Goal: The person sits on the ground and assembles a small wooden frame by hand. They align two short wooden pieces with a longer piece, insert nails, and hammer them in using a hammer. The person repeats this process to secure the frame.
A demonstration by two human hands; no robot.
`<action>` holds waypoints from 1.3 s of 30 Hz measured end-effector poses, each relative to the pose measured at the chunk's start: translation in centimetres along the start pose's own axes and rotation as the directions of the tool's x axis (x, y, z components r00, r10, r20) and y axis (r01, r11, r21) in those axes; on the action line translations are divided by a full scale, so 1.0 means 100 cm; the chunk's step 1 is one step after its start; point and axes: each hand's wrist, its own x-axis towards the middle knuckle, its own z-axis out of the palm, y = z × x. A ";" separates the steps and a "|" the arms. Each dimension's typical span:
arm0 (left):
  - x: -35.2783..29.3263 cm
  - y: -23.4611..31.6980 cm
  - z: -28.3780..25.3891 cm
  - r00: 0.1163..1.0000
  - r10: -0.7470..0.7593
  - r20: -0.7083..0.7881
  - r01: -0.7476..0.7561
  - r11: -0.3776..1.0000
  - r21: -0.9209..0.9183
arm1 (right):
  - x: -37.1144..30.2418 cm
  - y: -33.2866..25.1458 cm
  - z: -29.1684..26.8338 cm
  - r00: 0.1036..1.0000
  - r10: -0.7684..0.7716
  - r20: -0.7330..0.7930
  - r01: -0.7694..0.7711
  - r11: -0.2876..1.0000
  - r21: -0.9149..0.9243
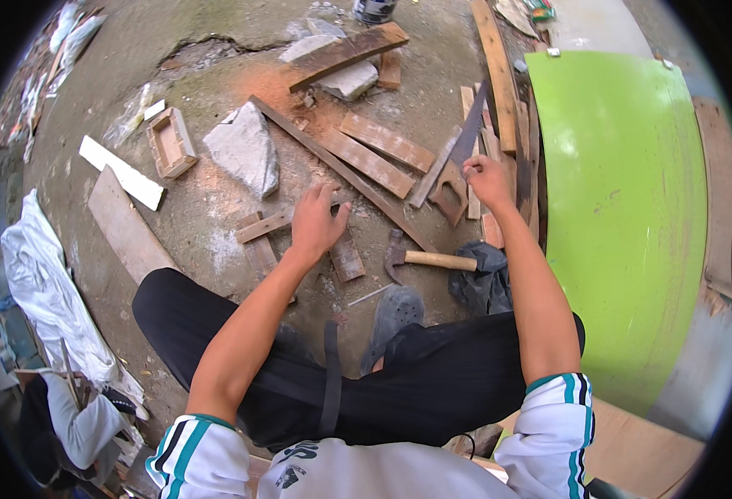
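Note:
My left hand (319, 223) is closed around the right part of a narrow wooden strip (264, 226), its fingers on the far side and its thumb on the near side. The strip crosses two short boards, a left one (258, 254) and a right one (347, 256). My right hand (488, 180) is raised beside a handsaw (451, 193), its fingertips pinched together. What they hold, if anything, is too small to make out. A claw hammer (432, 260) with a wooden handle lies on the ground between my hands and my shoe (399, 309).
A dark bag (481, 281) lies by the hammer handle. Beyond are a long batten (341, 170), loose boards (374, 162) and a stone slab (245, 154). A small wooden box (171, 143) stands left; a green panel (624, 216) lies right. Someone crouches (79, 420) at lower left.

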 end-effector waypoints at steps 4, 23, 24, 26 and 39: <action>-0.020 0.024 0.036 0.963 0.232 0.134 -0.221 0.971 -0.094 | -0.062 0.068 -0.022 0.962 0.248 -0.118 -0.247 0.969 0.022; -0.075 0.158 0.149 0.429 0.668 0.608 -0.529 0.732 -0.430 | -0.305 0.055 0.096 0.766 0.604 0.220 -0.623 0.781 0.026; -0.078 0.167 0.157 0.380 0.684 0.623 -0.596 0.696 -0.400 | -0.307 0.055 0.096 0.747 0.620 0.239 -0.639 0.769 0.003; -0.073 0.171 0.178 0.221 0.672 0.706 -0.753 0.578 -0.315 | -0.299 0.053 0.086 0.673 0.639 0.372 -0.647 0.753 -0.121; -0.055 0.176 0.193 0.420 0.600 0.680 -0.884 0.441 0.157 | -0.290 0.103 0.087 0.569 0.803 -0.181 -0.719 0.591 0.366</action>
